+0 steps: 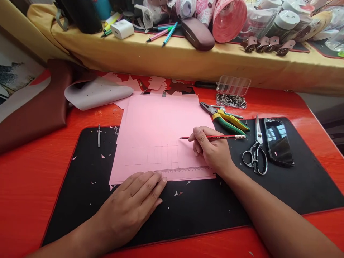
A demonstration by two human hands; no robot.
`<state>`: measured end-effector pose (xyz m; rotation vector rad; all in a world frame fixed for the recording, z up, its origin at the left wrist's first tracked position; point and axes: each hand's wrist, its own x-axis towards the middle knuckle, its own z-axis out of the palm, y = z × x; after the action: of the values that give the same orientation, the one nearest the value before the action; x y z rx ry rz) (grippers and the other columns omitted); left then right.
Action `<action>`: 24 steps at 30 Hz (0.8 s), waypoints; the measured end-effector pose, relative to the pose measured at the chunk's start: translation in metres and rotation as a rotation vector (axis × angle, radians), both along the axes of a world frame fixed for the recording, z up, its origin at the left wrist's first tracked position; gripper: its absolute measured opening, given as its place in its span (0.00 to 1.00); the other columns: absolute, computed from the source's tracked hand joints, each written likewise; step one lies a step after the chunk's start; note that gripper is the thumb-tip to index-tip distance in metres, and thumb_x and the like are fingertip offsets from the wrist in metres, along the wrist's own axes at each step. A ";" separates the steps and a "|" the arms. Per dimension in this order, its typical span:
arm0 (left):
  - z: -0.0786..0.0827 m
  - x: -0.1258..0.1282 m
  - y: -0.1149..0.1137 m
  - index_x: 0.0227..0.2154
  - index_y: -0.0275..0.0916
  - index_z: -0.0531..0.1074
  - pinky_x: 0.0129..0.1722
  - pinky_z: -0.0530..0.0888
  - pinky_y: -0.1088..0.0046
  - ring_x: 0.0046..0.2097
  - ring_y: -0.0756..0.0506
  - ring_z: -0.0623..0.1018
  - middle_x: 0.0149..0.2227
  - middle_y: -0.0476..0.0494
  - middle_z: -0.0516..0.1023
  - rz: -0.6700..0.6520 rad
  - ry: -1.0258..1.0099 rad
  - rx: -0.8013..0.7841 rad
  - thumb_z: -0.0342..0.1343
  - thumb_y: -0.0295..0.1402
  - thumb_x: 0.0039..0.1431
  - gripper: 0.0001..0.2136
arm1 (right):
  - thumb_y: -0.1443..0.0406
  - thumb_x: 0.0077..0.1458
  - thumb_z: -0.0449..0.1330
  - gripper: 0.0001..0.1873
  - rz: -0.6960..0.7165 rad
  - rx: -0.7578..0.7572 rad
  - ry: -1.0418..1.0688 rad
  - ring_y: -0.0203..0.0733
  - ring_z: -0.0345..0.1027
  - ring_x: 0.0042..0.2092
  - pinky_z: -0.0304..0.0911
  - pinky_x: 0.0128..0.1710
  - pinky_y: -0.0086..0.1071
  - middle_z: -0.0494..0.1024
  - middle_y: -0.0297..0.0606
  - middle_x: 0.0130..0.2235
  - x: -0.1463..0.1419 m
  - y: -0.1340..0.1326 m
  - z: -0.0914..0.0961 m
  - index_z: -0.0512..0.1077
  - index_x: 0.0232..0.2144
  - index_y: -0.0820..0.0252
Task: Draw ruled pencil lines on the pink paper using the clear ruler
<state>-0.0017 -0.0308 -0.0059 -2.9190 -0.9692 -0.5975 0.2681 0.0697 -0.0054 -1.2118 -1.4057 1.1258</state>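
A sheet of pink paper (161, 118) lies on a black mat, with a grid of thin pencil lines in its lower middle. My left hand (134, 204) rests flat at the sheet's lower edge, its fingertips over the left end of a clear ruler (188, 173). The ruler lies along the bottom of the sheet. Above the paper, my right hand (211, 147) is closed around a red and black pencil (225, 137). Its sharpened tip points left, just above the upper right of the drawn lines; whether it touches the paper I cannot tell.
Right of the paper are pliers (231, 120), scissors (256, 150) and a phone (278, 141). Behind them stands an opened clear box of small metal parts (231, 100). A small metal pen-like tool (99, 136) and paper scraps lie left. A cluttered yellow-covered ledge (172, 53) bounds the back.
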 end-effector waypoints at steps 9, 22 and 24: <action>0.001 -0.001 0.002 0.61 0.28 0.76 0.61 0.73 0.56 0.59 0.37 0.79 0.58 0.35 0.83 0.013 -0.023 -0.044 0.51 0.26 0.80 0.15 | 0.44 0.72 0.63 0.28 -0.003 0.010 -0.074 0.36 0.64 0.21 0.64 0.29 0.35 0.69 0.27 0.17 -0.002 0.000 0.004 0.79 0.28 0.57; -0.001 -0.004 0.002 0.60 0.28 0.77 0.60 0.76 0.57 0.57 0.37 0.81 0.57 0.35 0.83 0.015 -0.042 -0.054 0.53 0.26 0.79 0.15 | 0.43 0.72 0.62 0.28 0.009 0.012 -0.106 0.36 0.65 0.22 0.65 0.30 0.36 0.69 0.28 0.18 -0.002 0.001 0.004 0.80 0.28 0.56; -0.001 -0.004 0.002 0.60 0.28 0.77 0.60 0.76 0.58 0.57 0.38 0.81 0.57 0.35 0.83 0.018 -0.036 -0.050 0.52 0.26 0.79 0.15 | 0.42 0.72 0.62 0.29 0.010 0.018 -0.120 0.37 0.65 0.22 0.65 0.29 0.36 0.69 0.28 0.18 -0.003 0.001 0.004 0.80 0.28 0.56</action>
<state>-0.0053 -0.0283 -0.0066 -2.9492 -1.0273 -0.6369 0.2655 0.0702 -0.0011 -1.2782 -1.5106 1.0600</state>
